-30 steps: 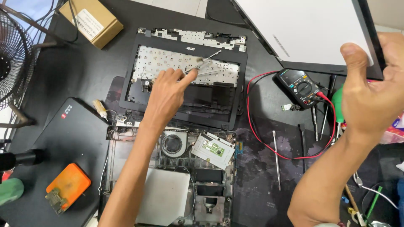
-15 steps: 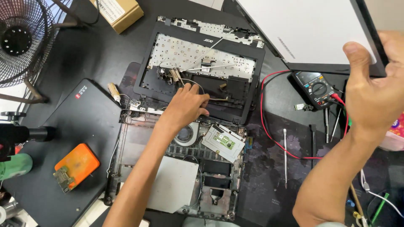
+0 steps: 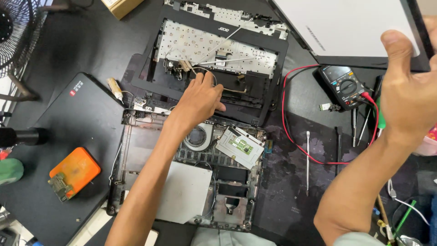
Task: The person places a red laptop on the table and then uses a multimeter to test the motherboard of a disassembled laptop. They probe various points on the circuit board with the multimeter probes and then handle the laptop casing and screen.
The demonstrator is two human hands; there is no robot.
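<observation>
A black counter (image 3: 82,41) strewn with laptop parts and tools fills the view from above. At the far left edge stands a wire-caged fan (image 3: 13,32); below it lies a closed black laptop (image 3: 68,136) with an orange drive enclosure (image 3: 75,172) resting on its lower part. At centre bottom sits an opened laptop base (image 3: 191,182), its round cooling fan (image 3: 198,136) and a loose silver-framed circuit board (image 3: 240,146) exposed. Just above it lies an upturned palmrest and keyboard frame (image 3: 214,50), white underside showing, with thin ribbon cables across it. The left hand (image 3: 199,98) reaches up from the bottom of the frame and rests on the lower edge of that frame, its fingers (image 3: 207,82) bent close together at the small cables there; whether they pinch one cannot be told. Right of centre a multimeter (image 3: 346,85) trails a red lead (image 3: 291,132) past a slim metal pry tool (image 3: 307,159). At the upper right the right hand (image 3: 409,91) grips the dark edge of a laptop screen panel (image 3: 355,27), thumb pressed on its pale face.
</observation>
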